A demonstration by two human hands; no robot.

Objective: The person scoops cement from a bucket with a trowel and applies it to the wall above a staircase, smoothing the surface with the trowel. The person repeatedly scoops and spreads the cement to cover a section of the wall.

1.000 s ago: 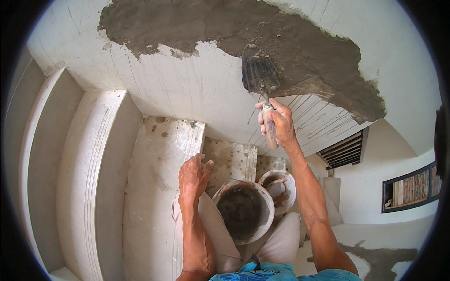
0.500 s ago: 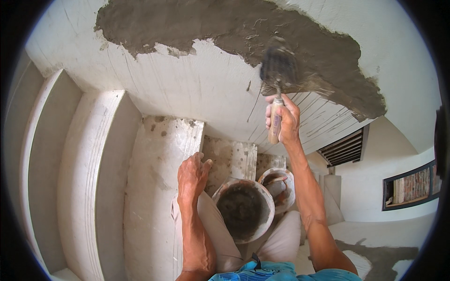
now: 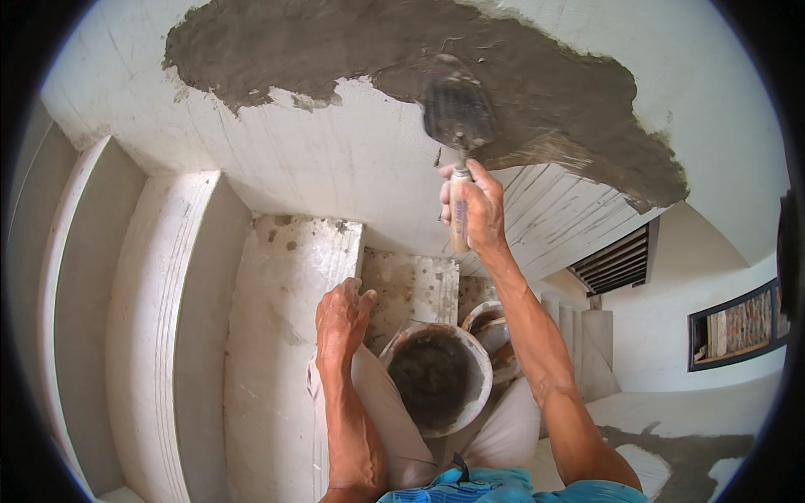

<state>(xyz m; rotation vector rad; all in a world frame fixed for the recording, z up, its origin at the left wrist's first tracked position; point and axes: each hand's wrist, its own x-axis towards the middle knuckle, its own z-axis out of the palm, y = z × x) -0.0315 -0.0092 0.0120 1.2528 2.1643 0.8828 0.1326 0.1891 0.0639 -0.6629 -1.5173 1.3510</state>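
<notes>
My right hand (image 3: 480,201) grips the wooden handle of a trowel (image 3: 458,109). The trowel's dark, rounded blade lies against the wall, over the lower edge of a wide patch of wet grey mortar (image 3: 553,109). Near my left knee, my left hand (image 3: 344,314) is loosely curled with no tool showing in it; its fingertips are partly hidden. Between my legs stands a bucket (image 3: 436,377) with grey mortar inside. Just behind it, a second, smaller bucket (image 3: 505,356) with something pale in it is partly covered by my right forearm.
Pale stair steps (image 3: 159,318) rise along the left, and spattered lower steps (image 3: 411,281) run behind the bucket. Dark streaks mark the white wall (image 3: 335,159) under the mortar. A slatted opening (image 3: 616,258) and a dark-framed window (image 3: 736,329) are at the right.
My right hand and the trowel have moved left along the mortar's lower edge. My left hand has stayed nearly in place.
</notes>
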